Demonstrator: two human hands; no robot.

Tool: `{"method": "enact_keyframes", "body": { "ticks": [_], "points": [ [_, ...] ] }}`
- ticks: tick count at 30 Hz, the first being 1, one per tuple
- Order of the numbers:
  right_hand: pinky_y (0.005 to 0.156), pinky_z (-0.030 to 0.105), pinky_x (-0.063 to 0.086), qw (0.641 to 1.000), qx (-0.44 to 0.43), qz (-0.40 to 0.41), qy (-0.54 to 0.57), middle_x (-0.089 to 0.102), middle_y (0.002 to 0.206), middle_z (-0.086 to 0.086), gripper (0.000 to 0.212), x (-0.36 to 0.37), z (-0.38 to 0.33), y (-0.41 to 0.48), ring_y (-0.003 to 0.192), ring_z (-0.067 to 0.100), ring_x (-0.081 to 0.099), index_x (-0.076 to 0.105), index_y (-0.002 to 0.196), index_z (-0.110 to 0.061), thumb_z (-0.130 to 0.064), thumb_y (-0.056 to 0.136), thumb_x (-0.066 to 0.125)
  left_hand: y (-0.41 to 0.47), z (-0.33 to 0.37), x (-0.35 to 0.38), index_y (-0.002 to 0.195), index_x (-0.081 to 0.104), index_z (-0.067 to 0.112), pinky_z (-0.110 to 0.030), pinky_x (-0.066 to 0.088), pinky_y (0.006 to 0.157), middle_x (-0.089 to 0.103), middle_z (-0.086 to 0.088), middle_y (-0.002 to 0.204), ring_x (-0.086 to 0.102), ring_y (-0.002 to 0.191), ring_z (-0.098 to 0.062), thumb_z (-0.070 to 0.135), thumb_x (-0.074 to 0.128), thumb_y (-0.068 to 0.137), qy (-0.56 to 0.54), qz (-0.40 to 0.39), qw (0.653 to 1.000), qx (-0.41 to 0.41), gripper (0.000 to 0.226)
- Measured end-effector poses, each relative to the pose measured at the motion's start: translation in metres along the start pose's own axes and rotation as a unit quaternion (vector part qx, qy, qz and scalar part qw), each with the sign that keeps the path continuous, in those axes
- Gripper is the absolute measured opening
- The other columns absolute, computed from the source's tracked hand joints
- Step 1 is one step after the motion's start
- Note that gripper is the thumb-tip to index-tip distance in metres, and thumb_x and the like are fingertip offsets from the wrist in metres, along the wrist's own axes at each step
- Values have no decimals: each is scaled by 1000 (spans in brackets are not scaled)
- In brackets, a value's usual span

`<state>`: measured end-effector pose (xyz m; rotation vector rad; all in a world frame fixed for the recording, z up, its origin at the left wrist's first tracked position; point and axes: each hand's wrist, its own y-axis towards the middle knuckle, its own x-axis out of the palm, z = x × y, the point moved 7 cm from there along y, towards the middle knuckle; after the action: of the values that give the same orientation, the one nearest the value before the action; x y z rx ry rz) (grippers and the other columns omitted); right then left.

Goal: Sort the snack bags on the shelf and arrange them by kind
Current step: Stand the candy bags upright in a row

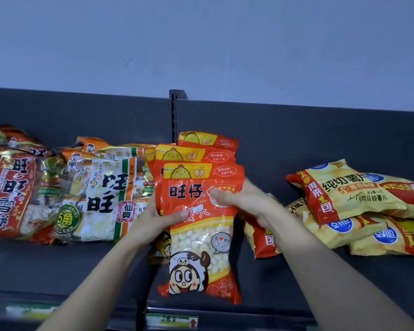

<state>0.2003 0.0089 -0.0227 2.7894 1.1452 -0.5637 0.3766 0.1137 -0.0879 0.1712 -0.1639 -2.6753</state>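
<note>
- Over at the left end of the shelf [58,266], red rice-cracker bags [7,187] are lying in a loose heap against the back panel, large 旺旺 and 雪饼 characters showing on the front one.
- Just beside them, white and green bags [105,194] are leaning on one another; I am reading 旺旺, 仙贝 in a red seal and a green roundel marked 5角.
- The left hand [153,218] is clamping the left edge of an orange bag stack [198,211], thumb pressing across the front.
- That stack is standing at the middle of the shelf, before the slotted upright [175,115], its foot reaching toward the front edge. The front bag is showing 旺仔, a cartoon face, and a clear window full of small pale balls.
- These bags are looking light, soft and slick; the contents probably crush easily, so holding them by both side edges, as now, seems the safer grip.
- The right hand [244,201] is closing on the stack's right edge, thumb lying over the front.
- Toward the right end, yellow crisp bags [359,199] are piling up flat, reading 纯切薯片 and 原切马铃薯片.
- Along the front edge, price tags [172,322] are showing, too blurred to read.
</note>
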Motion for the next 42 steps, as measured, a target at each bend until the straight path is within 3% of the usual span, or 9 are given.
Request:
{"method": "enact_keyframes", "body": {
  "ticks": [3,9,12,16,19,23,28,35,42],
  "points": [
    [99,39,51,988,13,-142,-60,72,107,-8,49,27,26,1,104,14,67,64,113,-24,-19,69,86,-1,-4,5,133,39,30,-35,56,83,68,2,115,70,97,-17,42,91,54,-31,20,999,-28,95],
    [93,32,54,996,-82,-25,-38,73,106,-7,59,11,19,12,98,9,69,65,111,-22,-13,59,92,11,2,17,123,54,18,-44,52,92,70,-7,114,68,101,-25,32,77,65,-96,29,992,-76,63],
    [94,35,52,993,-88,41,-62,69,109,-12,59,2,24,11,104,11,66,59,113,-30,-22,63,91,14,-1,24,127,51,19,-38,50,93,68,-4,118,66,106,-22,49,84,57,-59,-23,993,-103,83],
    [74,33,58,988,24,-78,-132,72,96,-13,32,8,45,0,94,10,68,64,100,-31,-31,74,83,8,-19,21,139,35,20,-41,50,98,62,1,124,63,109,-19,70,84,38,4,4,994,-111,123],
    [75,35,60,980,46,-131,-145,73,101,-10,40,13,51,-9,92,10,70,64,103,-29,-23,70,86,3,-26,20,137,33,18,-28,52,82,60,3,123,64,104,-14,71,78,42,11,26,994,-105,118],
    [67,36,60,993,-24,-65,-99,73,96,-8,41,12,38,-5,87,13,71,62,100,-28,-14,70,86,-6,-17,26,138,35,24,-30,48,93,57,6,132,61,111,-13,82,74,37,37,-18,995,-95,124],
    [74,37,60,994,-79,9,-80,70,100,-13,55,8,27,6,95,11,68,59,107,-32,-29,62,89,-17,-6,31,134,26,35,-13,52,71,59,10,123,65,99,1,39,94,50,28,-78,996,-45,108],
    [113,43,36,995,31,-70,-66,41,149,-5,157,19,72,13,138,17,39,6,152,-33,-65,25,91,-19,-22,29,140,27,27,-30,53,92,61,1,130,61,117,-15,15,91,54,61,-112,991,-44,108],
    [107,37,41,995,0,-76,65,59,129,-12,117,30,61,9,121,11,54,23,148,-33,-54,54,88,-17,-20,53,139,38,22,-19,51,87,65,4,126,63,114,-9,-4,79,72,67,-217,970,-90,82]
  ]
}}
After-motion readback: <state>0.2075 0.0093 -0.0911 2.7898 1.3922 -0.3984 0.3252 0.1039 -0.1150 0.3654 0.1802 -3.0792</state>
